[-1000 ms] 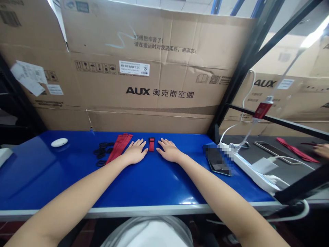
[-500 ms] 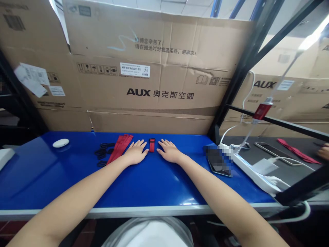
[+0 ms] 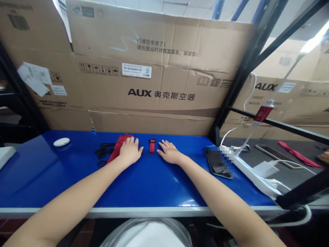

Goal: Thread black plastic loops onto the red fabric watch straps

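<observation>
My left hand [image 3: 130,151] is open, palm down, over the right part of a bundle of red straps [image 3: 117,151] on the blue table [image 3: 144,185]. Whether it touches them I cannot tell. Several black buckles [image 3: 102,151] lie just left of the straps. Between my hands sits a small folded red strap with a black buckle [image 3: 152,145], touched by neither. My right hand [image 3: 168,151] rests flat and open on the table, to the right of that small strap, and holds nothing.
A phone [image 3: 218,164] and a white power strip [image 3: 253,175] lie on the right. A white oval object [image 3: 61,142] is at the left. Cardboard [image 3: 154,116] stands behind the table. Another person's hand [image 3: 323,157] shows at the far right.
My left hand has moved left, away from the small folded strap and over the bundle of red straps. My right hand has stayed in place.
</observation>
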`<state>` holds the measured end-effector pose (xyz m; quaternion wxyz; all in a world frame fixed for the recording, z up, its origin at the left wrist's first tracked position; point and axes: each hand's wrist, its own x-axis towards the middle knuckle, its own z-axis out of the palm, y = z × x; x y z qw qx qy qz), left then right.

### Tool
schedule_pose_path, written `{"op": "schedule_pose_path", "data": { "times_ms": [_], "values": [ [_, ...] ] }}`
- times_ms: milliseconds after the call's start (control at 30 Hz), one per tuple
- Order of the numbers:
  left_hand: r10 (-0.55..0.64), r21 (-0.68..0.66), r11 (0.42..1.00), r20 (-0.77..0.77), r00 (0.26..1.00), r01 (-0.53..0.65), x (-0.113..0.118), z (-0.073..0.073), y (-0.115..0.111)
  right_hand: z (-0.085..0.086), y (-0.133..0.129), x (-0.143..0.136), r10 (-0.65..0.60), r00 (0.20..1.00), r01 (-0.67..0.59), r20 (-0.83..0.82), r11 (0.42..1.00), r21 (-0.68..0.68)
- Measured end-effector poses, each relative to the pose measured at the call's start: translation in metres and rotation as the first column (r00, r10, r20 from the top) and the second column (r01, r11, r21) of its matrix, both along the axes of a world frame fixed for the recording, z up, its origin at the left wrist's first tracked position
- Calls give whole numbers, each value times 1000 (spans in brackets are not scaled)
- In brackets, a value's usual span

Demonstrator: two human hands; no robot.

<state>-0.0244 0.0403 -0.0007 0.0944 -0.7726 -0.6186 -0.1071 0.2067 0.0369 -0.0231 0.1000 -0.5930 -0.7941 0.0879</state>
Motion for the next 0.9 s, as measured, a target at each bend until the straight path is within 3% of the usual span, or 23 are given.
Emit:
{"op": "schedule_pose_path", "data": {
  "times_ms": [133, 233, 300, 367, 467, 567, 633, 900],
  "values": [
    [232, 62, 972, -81, 969, -227, -19, 21, -1, 5, -7, -5, 98, 995, -96, -16, 991, 93],
    [295, -36, 953, -133, 946, -302, -30, 28, 4, 11, -13, -9, 302, 953, -302, 21, 944, 134],
    [299, -90, 945, -150, 942, -314, -34, 29, 7, 13, -13, -7, 363, 932, -362, 12, 924, 123],
    [306, -125, 938, -146, 941, -324, -36, 27, 11, 13, -9, 2, 316, 948, -311, -25, 943, 116],
    [341, -156, 922, -105, 934, -354, -39, 24, 16, 12, 3, 28, 77, 996, -73, -41, 994, 85],
    [354, -145, 921, -80, 932, -362, -42, 20, 19, 11, 15, 53, -179, 984, 180, -16, 983, 32],
    [354, -129, 923, -87, 931, -363, -42, 19, 20, 12, 19, 64, -266, 964, 266, 4, 964, 21],
    [346, -93, 933, -46, 937, -349, -21, 19, 7, 12, 16, 54, -278, 957, 273, 78, 959, 72]
  ]
}}
